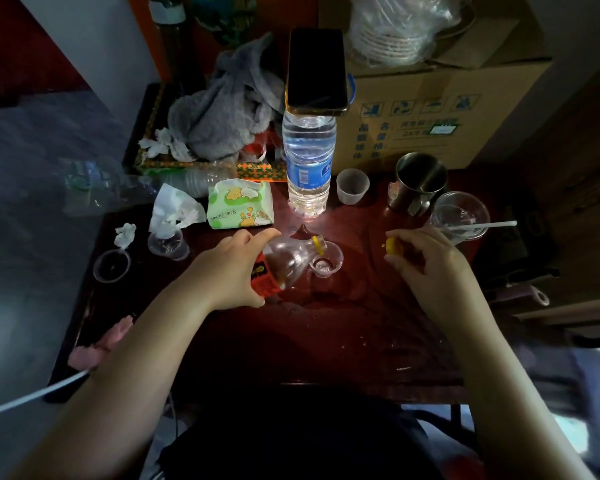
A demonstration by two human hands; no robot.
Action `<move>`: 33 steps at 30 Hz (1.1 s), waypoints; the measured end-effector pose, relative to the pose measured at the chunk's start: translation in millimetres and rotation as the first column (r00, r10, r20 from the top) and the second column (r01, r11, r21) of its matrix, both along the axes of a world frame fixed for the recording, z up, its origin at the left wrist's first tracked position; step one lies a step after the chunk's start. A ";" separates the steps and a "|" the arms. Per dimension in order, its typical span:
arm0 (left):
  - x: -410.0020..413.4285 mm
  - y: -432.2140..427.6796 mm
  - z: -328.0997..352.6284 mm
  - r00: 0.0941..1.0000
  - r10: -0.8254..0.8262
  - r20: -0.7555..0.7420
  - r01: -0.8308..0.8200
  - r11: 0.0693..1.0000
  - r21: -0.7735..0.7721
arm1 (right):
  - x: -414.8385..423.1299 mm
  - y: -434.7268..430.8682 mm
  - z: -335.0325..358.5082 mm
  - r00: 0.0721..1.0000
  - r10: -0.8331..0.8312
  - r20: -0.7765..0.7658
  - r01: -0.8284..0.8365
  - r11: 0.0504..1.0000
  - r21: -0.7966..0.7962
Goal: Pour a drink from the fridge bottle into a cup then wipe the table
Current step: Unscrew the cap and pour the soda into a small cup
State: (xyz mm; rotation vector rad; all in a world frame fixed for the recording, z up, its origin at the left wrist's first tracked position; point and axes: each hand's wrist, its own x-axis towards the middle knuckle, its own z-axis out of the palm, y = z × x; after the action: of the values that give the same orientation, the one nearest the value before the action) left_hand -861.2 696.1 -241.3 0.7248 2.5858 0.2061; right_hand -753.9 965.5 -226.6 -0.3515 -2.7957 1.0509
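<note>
Both forearms extended; left grip (236, 268) clasping, right grip (426, 268) pinching with curled fingers.

The scene is dim. 1 bright pool of light lies on the dark red wooden table (361, 323) at the foot of the glowing clear plastic water bottle (309, 161), fading to deep shadow near and right. Wide-angle bending stretches the edges; the near right corner is smeared with blur.

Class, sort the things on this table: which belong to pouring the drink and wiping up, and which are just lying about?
In use: left hand, tilted drink bottle, small clear cup, right hand, yellow cap, tissue pack (likely for wiping).
Lying about: water bottle, phone, metal mug.
</note>
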 end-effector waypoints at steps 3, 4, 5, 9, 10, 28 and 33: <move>-2.5 1.5 -0.5 1.000 -0.006 -0.006 0.006 1.000 -0.011 | 0.7 -0.1 -2.0 1.000 0.006 0.015 -0.007 1.000 0.015; -3.3 2.0 -0.7 1.000 -0.007 -0.008 0.007 1.000 -0.012 | 1.0 0.1 -2.8 1.000 0.010 0.025 -0.011 1.000 0.023; -4.0 2.4 -0.8 1.000 -0.009 -0.010 0.009 1.000 -0.017 | 1.3 0.3 -3.5 0.999 0.014 0.034 -0.015 0.999 0.030; -6.0 3.6 -1.2 1.000 -0.018 -0.019 0.017 0.999 -0.050 | 1.7 2.2 -5.7 0.999 0.016 0.048 -0.018 0.999 0.039; -6.4 3.7 -1.3 1.000 -0.018 -0.019 0.017 0.998 -0.055 | 1.7 2.7 -5.7 0.999 0.015 0.047 -0.016 0.999 0.036; -11.5 10.7 3.6 0.999 -0.034 -0.004 0.034 0.992 -0.125 | 0.6 6.5 -6.6 0.999 0.022 0.042 -0.024 0.999 0.049; -12.7 11.0 5.1 0.999 -0.040 0.019 0.042 0.987 -0.152 | 1.2 5.4 -6.3 0.999 0.001 0.051 -0.004 0.999 0.048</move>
State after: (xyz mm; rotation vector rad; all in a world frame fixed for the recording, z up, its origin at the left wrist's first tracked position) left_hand -873.9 707.1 -236.2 0.7163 2.5352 0.0005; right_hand -752.7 970.9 -232.9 -0.3746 -2.8613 0.9876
